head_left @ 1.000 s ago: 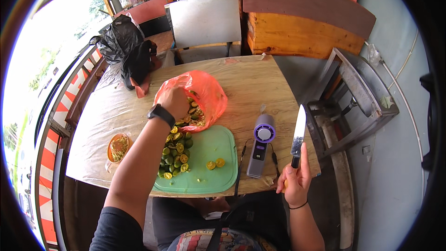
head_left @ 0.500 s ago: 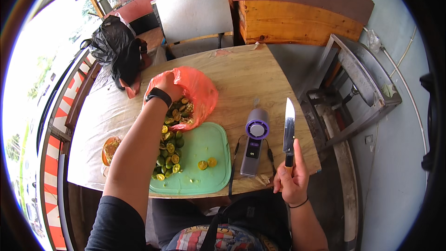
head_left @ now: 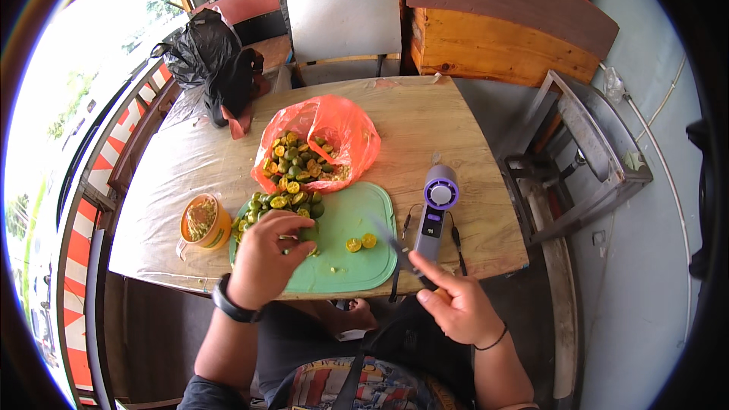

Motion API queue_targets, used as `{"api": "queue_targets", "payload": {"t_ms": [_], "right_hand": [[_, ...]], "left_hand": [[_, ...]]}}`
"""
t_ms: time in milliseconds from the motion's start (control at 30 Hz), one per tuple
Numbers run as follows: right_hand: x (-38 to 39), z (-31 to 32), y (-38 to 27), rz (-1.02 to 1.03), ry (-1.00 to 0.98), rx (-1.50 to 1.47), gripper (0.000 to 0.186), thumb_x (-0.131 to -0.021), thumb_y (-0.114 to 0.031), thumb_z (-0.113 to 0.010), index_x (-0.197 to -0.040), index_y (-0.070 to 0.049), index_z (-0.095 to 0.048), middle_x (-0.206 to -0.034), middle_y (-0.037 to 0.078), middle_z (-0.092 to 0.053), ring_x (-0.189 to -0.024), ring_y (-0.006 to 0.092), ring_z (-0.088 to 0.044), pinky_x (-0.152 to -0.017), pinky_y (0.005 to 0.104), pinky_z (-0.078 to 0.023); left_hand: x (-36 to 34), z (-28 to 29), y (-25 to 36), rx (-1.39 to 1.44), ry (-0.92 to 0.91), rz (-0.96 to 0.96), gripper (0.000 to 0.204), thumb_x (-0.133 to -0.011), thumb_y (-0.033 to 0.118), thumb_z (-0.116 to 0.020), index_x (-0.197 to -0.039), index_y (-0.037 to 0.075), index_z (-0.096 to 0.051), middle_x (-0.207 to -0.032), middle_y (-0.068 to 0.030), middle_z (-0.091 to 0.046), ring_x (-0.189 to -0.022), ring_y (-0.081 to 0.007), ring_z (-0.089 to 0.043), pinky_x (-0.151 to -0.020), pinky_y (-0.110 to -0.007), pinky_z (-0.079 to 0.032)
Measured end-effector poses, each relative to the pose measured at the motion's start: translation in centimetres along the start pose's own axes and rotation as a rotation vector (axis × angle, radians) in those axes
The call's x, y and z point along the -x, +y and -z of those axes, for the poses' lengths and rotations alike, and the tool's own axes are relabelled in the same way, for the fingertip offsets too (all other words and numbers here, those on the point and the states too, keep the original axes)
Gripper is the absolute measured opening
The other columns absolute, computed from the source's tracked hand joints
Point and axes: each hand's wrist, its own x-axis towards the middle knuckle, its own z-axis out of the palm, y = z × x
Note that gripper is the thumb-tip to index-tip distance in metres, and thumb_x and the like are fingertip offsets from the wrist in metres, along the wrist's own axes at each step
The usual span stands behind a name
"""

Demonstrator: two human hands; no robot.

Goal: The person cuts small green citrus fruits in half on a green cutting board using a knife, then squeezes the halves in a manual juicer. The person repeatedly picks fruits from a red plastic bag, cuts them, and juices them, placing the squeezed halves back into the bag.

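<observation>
Many halved small limes (head_left: pixel 282 201) crowd the green cutting board (head_left: pixel 353 258) beside an orange cup (head_left: pixel 201 222). The left hand (head_left: pixel 266 258) pinches one whole lime (head_left: pixel 307 233). Two halves (head_left: pixel 361 243) lie apart. The right hand (head_left: pixel 456 305) grips a blurred knife (head_left: pixel 395 247) over the board's edge, before a purple fan (head_left: pixel 434 211).

Left hand (head_left: pixel 267 254) curled over green calamansi (head_left: pixel 307 233) on green cutting board (head_left: pixel 357 262). Right hand (head_left: pixel 456 305) grips knife (head_left: pixel 395 247), blurred blade over board's right edge. Two halved calamansi (head_left: pixel 361 243) lie near blade. Orange plastic bag (head_left: pixel 334 133) of cut halves behind board. Orange cup (head_left: pixel 201 222) left of board, purple handheld fan (head_left: pixel 435 209) right, all on wooden table (head_left: pixel 425 129).
</observation>
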Motion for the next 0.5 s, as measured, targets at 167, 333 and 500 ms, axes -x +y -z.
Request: {"api": "queue_targets", "payload": {"t_ms": [167,333,500], "right_hand": [[-0.1,-2.1,-1.9,-0.053,-0.18,0.257,0.061,-0.101,-0.009,-0.063,-0.16,-0.017,-0.049,-0.063,0.017,-0.051,-0.051,0.0272,-0.049,-0.058,0.0361,-0.047],[-0.2,-3.3,-1.7,-0.085,-0.119,0.395,0.06,-0.101,-0.008,-0.058,-0.159,-0.013,-0.046,-0.069,0.023,-0.065,-0.065,0.0428,-0.067,-0.065,0.0525,-0.053],[0.0,-3.6,-2.1,-0.09,-0.065,0.408,0.061,-0.102,-0.009,-0.057,-0.161,-0.011,-0.043,-0.074,0.025,-0.067,-0.07,0.0445,-0.068,-0.068,0.0544,-0.053]], "left_hand": [[2.2,-4.3,-2.5,0.211,0.04,0.086,0.035,-0.086,-0.007,-0.079,-0.119,-0.003,-0.066,-0.112,-0.009,-0.073,-0.104,-0.0158,-0.073,-0.09,-0.03,-0.062],[2.4,-6.6,-4.0,0.215,0.072,0.046,0.032,-0.085,-0.006,-0.079,-0.114,-0.005,-0.065,-0.108,-0.012,-0.074,-0.101,-0.0198,-0.076,-0.089,-0.033,-0.063],[2.0,-7.9,-4.8,0.174,0.07,-0.026,0.032,-0.084,-0.003,-0.081,-0.113,-0.004,-0.067,-0.107,-0.0143,-0.076,-0.099,-0.0246,-0.077,-0.089,-0.034,-0.062]]}}
